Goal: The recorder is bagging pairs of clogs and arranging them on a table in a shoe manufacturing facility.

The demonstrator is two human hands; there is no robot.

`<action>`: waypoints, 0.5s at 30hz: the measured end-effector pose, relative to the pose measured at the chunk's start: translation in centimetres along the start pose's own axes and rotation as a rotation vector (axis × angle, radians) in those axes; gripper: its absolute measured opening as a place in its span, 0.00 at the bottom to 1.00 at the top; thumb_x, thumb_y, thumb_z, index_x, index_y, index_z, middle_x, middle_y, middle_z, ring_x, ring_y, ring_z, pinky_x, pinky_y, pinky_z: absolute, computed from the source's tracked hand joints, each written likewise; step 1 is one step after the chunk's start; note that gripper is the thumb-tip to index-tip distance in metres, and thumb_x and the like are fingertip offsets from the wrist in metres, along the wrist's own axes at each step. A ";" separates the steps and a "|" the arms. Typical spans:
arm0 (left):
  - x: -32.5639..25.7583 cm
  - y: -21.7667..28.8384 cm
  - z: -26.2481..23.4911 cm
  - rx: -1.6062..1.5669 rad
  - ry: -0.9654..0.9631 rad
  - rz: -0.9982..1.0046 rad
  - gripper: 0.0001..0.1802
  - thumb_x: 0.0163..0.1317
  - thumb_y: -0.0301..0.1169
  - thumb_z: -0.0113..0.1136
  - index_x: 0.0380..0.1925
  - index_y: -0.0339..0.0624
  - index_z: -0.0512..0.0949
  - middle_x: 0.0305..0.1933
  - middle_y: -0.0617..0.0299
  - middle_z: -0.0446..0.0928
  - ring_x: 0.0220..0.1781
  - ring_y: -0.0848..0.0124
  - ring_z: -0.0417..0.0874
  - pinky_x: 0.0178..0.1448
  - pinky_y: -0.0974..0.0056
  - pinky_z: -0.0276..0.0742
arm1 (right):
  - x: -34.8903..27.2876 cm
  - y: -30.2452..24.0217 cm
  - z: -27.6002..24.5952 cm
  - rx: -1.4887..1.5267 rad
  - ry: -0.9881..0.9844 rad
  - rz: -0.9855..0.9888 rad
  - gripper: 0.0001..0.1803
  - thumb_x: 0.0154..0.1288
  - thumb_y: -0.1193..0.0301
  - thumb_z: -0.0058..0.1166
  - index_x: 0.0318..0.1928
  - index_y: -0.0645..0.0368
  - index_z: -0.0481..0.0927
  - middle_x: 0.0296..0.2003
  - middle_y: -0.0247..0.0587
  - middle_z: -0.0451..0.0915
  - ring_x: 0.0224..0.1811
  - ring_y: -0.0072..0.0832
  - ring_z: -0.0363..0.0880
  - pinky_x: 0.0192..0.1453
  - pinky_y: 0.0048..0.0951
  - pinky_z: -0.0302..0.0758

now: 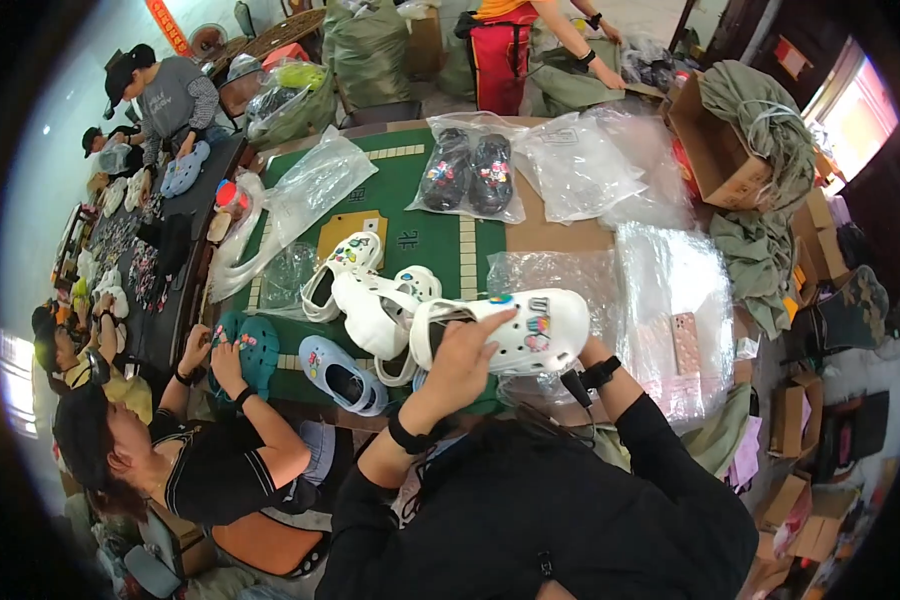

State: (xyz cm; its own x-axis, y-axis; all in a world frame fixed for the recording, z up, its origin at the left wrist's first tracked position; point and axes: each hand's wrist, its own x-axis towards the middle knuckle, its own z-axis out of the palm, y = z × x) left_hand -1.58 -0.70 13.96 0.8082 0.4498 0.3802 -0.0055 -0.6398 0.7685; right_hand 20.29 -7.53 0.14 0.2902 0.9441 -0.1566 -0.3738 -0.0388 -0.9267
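A white clog (pixel 555 325) with colourful charms on its upper is held in front of me, toe to the right. My left hand (pixel 460 365) grips its near side, the index finger stretched across the upper by the charms. Under the toe end, my right hand (pixel 594 354) supports the clog; most of its fingers are hidden behind it. More white clogs (pixel 370 320) lie piled just left of it on the green table, some with charms. Nearer the table's edge sits a pale blue clog (pixel 335 370).
Clear plastic bags (pixel 670 300) cover the table's right side, with a pink charm strip (pixel 686 343) on them. A bagged pair of black clogs (pixel 467 170) lies at the far side. At left, a co-worker's hands (pixel 228 360) handle a teal clog (pixel 255 350). A cardboard box (pixel 715 145) stands far right.
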 end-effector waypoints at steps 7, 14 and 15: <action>1.7 4.2 1.1 -0.083 -0.133 0.190 0.22 0.56 0.18 0.53 0.52 0.43 0.75 0.33 0.53 0.75 0.34 0.56 0.71 0.49 0.59 0.64 | -5.8 2.0 -3.3 0.073 0.005 0.047 0.21 0.69 0.70 0.44 0.61 0.62 0.66 0.54 0.43 0.74 0.52 0.29 0.76 0.56 0.32 0.75; 2.2 3.4 5.6 -0.211 -0.264 0.265 0.26 0.55 0.16 0.50 0.55 0.46 0.73 0.40 0.56 0.76 0.41 0.60 0.72 0.49 0.61 0.61 | -1.9 1.2 -2.5 0.163 0.001 0.081 0.21 0.69 0.69 0.42 0.61 0.61 0.66 0.55 0.44 0.74 0.53 0.30 0.75 0.56 0.33 0.74; 2.1 3.1 6.2 -0.151 -0.327 0.320 0.28 0.54 0.15 0.49 0.56 0.47 0.72 0.36 0.57 0.75 0.39 0.61 0.72 0.49 0.62 0.60 | -11.9 0.3 -3.8 0.174 0.001 0.089 0.21 0.70 0.69 0.42 0.61 0.61 0.66 0.55 0.44 0.74 0.53 0.30 0.75 0.57 0.34 0.74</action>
State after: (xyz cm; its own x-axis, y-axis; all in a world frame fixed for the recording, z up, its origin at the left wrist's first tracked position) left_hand 3.71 -5.60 13.96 0.8944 0.0100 0.4472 -0.3505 -0.6055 0.7145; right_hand 20.07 -20.00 0.40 0.2496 0.9392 -0.2359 -0.5446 -0.0652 -0.8362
